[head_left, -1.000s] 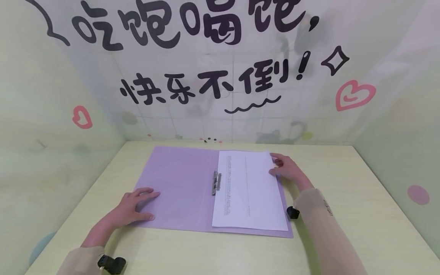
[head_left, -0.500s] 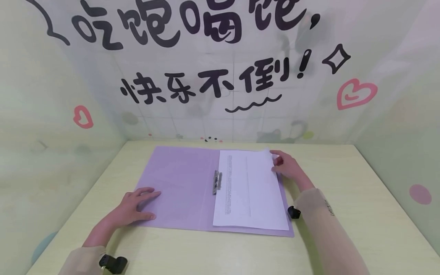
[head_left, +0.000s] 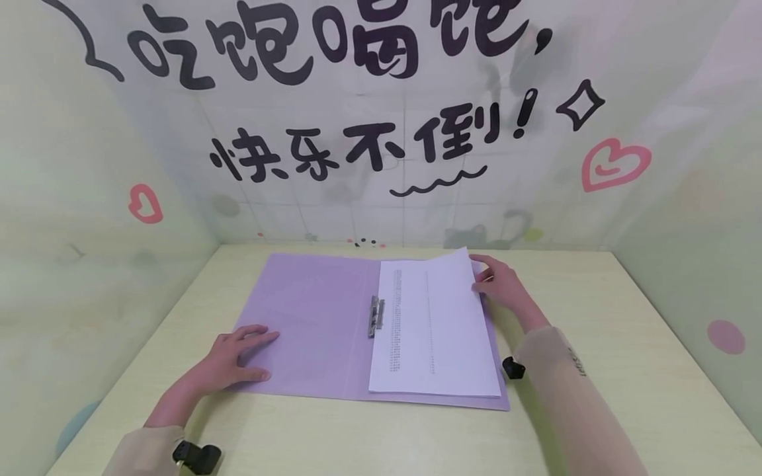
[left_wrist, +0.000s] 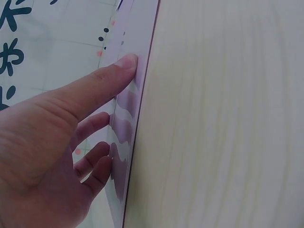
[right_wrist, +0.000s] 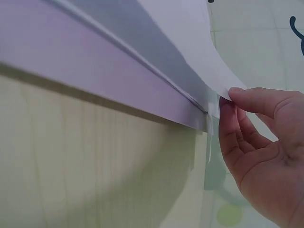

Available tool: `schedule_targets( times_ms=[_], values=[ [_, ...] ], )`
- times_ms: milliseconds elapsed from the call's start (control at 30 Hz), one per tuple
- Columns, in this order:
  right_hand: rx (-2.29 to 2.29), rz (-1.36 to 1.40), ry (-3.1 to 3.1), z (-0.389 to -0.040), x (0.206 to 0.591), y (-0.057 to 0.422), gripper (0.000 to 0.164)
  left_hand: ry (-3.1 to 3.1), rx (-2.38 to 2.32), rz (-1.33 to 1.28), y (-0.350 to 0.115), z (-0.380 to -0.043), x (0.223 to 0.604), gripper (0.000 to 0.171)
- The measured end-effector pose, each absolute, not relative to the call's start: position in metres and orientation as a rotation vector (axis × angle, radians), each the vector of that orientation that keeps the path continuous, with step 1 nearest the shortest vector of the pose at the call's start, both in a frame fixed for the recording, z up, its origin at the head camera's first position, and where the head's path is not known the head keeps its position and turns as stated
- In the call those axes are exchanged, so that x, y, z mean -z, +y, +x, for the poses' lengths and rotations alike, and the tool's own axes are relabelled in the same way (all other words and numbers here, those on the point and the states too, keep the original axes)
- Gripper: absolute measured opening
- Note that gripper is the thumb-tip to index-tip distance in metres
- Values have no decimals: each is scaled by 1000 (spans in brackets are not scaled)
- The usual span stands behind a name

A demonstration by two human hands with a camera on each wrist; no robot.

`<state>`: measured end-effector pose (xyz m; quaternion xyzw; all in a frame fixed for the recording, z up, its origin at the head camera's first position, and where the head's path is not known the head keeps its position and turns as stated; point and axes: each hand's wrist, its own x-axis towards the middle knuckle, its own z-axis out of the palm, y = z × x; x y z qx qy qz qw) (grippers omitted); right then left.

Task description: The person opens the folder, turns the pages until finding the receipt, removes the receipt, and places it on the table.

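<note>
A purple folder (head_left: 309, 324) lies spread flat on the table, with a metal clip (head_left: 373, 317) at its spine. Printed sheets of paper (head_left: 452, 330) rest on its right half. My right hand (head_left: 503, 287) pinches the top sheet between thumb and fingers near its far right corner, and that corner curls up off the stack. In the right wrist view the lifted sheet (right_wrist: 190, 42) bends away from the pages below it. My left hand (head_left: 229, 360) rests on the left cover with its fingers spread, the thumb (left_wrist: 126, 64) lying near the cover's edge in the left wrist view.
The pale wooden table (head_left: 381, 439) extends around the folder on all sides. A white wall (head_left: 333, 211) with large dark lettering rises behind it, and side walls stand left and right. Each wrist carries a small black camera (head_left: 196, 456).
My right hand has drawn the sheet's far right corner upward, so it now stands higher and curls more. The left hand and the folder stay in place.
</note>
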<state>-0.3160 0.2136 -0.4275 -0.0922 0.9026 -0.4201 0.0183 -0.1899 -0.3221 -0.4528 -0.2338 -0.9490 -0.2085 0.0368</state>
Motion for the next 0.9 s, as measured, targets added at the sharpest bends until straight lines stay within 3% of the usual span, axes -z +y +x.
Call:
schedule_targets(
  times_ms=[300, 567, 900],
  values=[
    [1307, -289, 2863, -314, 420, 214, 63, -2910, 630, -716, -323, -190, 454, 70],
    [1307, -406, 2918, -314, 417, 211, 37, -2890, 614, -723, -321, -188, 453, 69],
    [1301, -507, 2903, -316, 406, 208, 31, -2884, 615, -722, -320, -187, 454, 70]
  ],
)
